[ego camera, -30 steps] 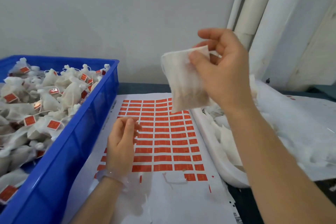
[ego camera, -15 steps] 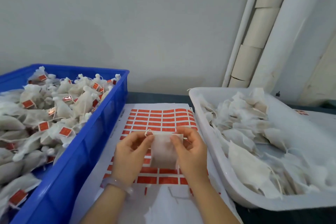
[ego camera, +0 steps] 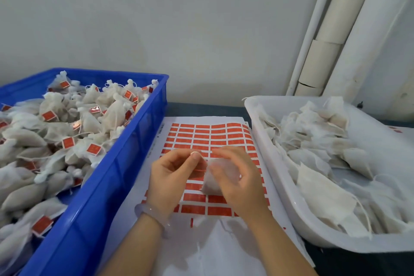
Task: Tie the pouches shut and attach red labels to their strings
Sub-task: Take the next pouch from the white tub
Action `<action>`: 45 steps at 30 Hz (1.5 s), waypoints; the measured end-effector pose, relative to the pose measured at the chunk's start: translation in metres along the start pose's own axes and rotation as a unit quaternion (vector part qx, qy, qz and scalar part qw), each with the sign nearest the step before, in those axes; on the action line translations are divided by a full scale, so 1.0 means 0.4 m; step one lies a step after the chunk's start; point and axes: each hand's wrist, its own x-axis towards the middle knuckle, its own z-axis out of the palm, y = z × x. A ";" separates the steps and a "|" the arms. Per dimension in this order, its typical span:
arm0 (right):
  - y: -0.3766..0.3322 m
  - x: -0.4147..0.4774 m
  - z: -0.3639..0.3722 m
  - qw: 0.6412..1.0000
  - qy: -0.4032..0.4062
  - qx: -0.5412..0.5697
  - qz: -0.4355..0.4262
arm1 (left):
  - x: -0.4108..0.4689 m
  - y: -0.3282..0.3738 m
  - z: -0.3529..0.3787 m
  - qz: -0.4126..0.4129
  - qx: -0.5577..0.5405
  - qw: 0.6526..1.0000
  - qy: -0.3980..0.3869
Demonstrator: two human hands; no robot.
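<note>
We have one small white pouch [ego camera: 211, 182] in work, held low over the sheet of red labels [ego camera: 201, 135], between our hands. Our right hand [ego camera: 239, 177] curls over its top and right side, fingers bent round the fabric; blur hides just where the fingertips sit. Our left hand [ego camera: 170, 177] is just beside it, thumb and forefinger pressed together, pinching what we take to be the string [ego camera: 200, 170], a thin line running from the pinch to the pouch's neck.

We judge the step to be drawing the neck closed. To do it well, we should grip the pouch firmly just below its mouth with the right hand, so the fill stays low. We pull the string sideways, away from the pouch, in one even draw rather than a jerk; fabric and thread this thin look easy to tear or snap. We gather the mouth fully before knotting and leave a free tail long enough to take a label.

The labels lie directly below, so peeling one needs little reach. To our left the blue crate [ego camera: 125, 163] holds tied, labelled pouches [ego camera: 94, 119]; to our right the white tray [ego camera: 280, 186] holds open pouches [ego camera: 313, 145]. Both stand on the dark table [ego camera: 201, 107].
</note>
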 end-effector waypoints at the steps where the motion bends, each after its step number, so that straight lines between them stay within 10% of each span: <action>1: -0.004 -0.004 0.006 1.000 -0.011 -0.009 -0.013 | -0.003 0.004 0.004 0.009 -0.007 1.000 -0.014; 19: 0.028 0.017 0.017 0.977 0.120 -0.146 -0.103 | -0.004 0.040 -0.018 0.084 -0.092 0.992 0.015; 24: 0.016 0.000 -0.002 0.996 0.083 -0.039 0.020 | -0.012 0.041 -0.009 0.054 -0.103 0.991 -0.069; 29: -0.010 0.009 -0.010 0.991 0.093 0.072 0.069 | 0.018 0.005 -0.018 -0.008 -0.013 0.999 0.041; 35: -0.027 0.002 0.007 0.995 0.042 0.090 0.010 | -0.001 -0.006 0.004 -0.008 0.101 0.971 -0.216; 45: -0.040 -0.002 -0.008 0.974 0.054 0.207 0.076 | -0.007 -0.010 0.014 -0.033 0.089 0.982 -0.163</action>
